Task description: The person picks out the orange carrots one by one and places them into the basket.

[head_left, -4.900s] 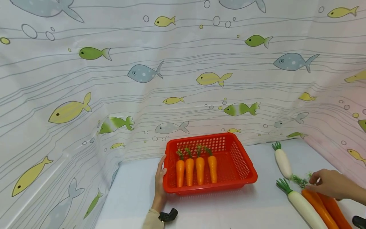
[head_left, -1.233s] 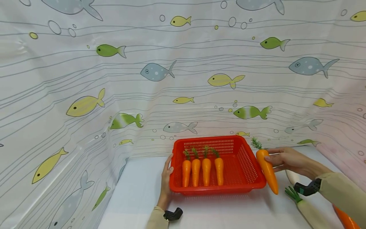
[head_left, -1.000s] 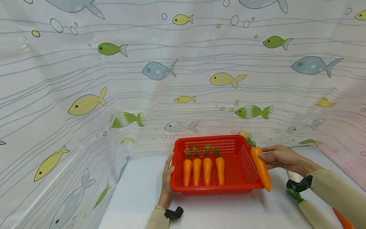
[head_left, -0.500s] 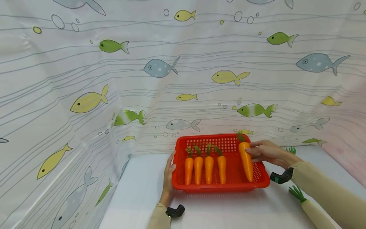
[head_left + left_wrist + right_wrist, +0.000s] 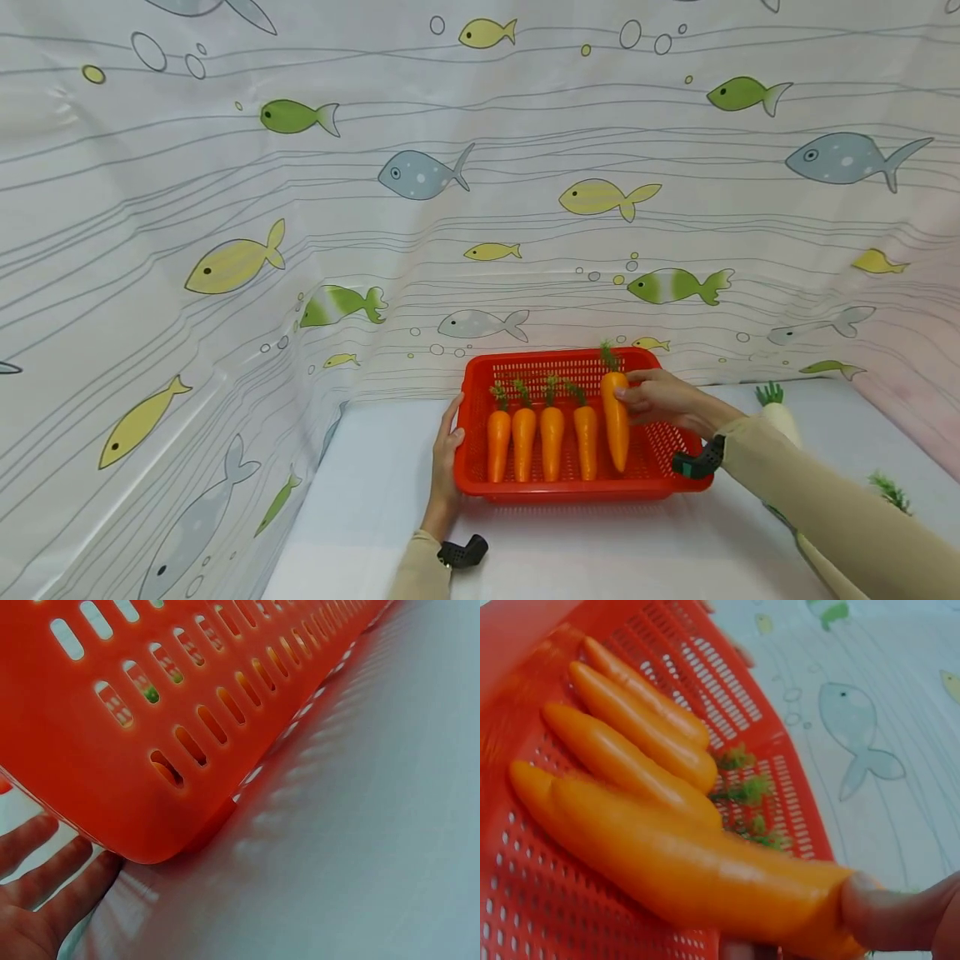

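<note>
My right hand (image 5: 663,400) pinches an orange carrot (image 5: 615,421) near its leafy top, above the floor of a red perforated basket (image 5: 585,489). Thumb and fingers press the thick end, as the right wrist view shows; the tip slants down over the basket. Several other carrots (image 5: 552,442) lie side by side inside, green tops towards the back wall. My left hand (image 5: 446,458) rests against the basket's left side. In the left wrist view its fingers (image 5: 75,896) reach out straight and touch the basket's lower corner; nothing is gripped.
Right of the basket lies a white radish (image 5: 782,421) with green leaves. A second radish (image 5: 821,571) is mostly hidden under my right sleeve. Carrot greens (image 5: 891,492) show beyond that sleeve. A fish-print curtain (image 5: 480,208) hangs behind the white table (image 5: 360,492).
My right hand picked up a carrot from the table on the right and carried it left over the basket's rim, beside the row of carrots. The left hand has stayed at the basket's side.
</note>
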`<state>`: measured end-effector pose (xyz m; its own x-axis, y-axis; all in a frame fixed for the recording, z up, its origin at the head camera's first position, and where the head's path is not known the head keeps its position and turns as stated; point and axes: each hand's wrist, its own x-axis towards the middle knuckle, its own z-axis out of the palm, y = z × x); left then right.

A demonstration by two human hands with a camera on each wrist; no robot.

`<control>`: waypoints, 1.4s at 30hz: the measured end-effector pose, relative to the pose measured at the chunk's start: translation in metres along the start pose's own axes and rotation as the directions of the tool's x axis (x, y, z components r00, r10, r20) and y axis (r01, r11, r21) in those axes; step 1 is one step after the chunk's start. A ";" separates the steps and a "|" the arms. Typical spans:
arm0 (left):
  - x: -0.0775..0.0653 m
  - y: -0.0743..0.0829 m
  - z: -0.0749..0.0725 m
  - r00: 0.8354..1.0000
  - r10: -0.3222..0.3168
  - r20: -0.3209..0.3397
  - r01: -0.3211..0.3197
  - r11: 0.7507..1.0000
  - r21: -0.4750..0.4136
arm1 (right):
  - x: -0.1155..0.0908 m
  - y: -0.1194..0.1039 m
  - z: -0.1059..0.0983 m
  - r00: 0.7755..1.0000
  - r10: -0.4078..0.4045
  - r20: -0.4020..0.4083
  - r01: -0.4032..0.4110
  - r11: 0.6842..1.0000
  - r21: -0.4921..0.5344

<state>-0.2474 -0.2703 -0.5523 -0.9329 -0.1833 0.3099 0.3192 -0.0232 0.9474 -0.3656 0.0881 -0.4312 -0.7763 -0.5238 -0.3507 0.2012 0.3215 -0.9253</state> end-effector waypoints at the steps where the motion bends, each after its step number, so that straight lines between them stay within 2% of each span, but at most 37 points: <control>1: 0.000 0.000 0.000 1.000 -0.001 0.000 0.001 1.000 -0.001 | 0.001 0.000 0.002 1.000 0.007 -0.004 -0.007 1.000 -0.008; 10: 0.001 -0.002 -0.001 1.000 0.015 -0.004 -0.015 1.000 0.004 | 0.017 0.005 0.016 0.994 0.098 -0.040 -0.097 0.995 0.008; 19: -0.002 -0.001 0.002 1.000 0.010 0.003 -0.010 1.000 -0.003 | 0.032 0.016 0.014 0.972 0.222 -0.080 -0.228 0.972 -0.062; 32: -0.001 0.000 0.000 1.000 0.028 -0.003 -0.028 0.999 0.025 | 0.041 0.015 0.013 0.972 0.218 -0.085 -0.225 0.971 -0.080; 42: -0.001 -0.001 0.000 0.999 0.031 0.009 -0.032 0.999 0.025 | 0.046 0.016 0.015 0.978 0.190 -0.085 -0.201 0.968 -0.152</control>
<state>-0.2467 -0.2703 -0.5538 -0.9240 -0.1750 0.3401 0.3442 0.0075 0.9389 -0.3889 0.0574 -0.4641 -0.7719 -0.3847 -0.5062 0.2599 0.5357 -0.8034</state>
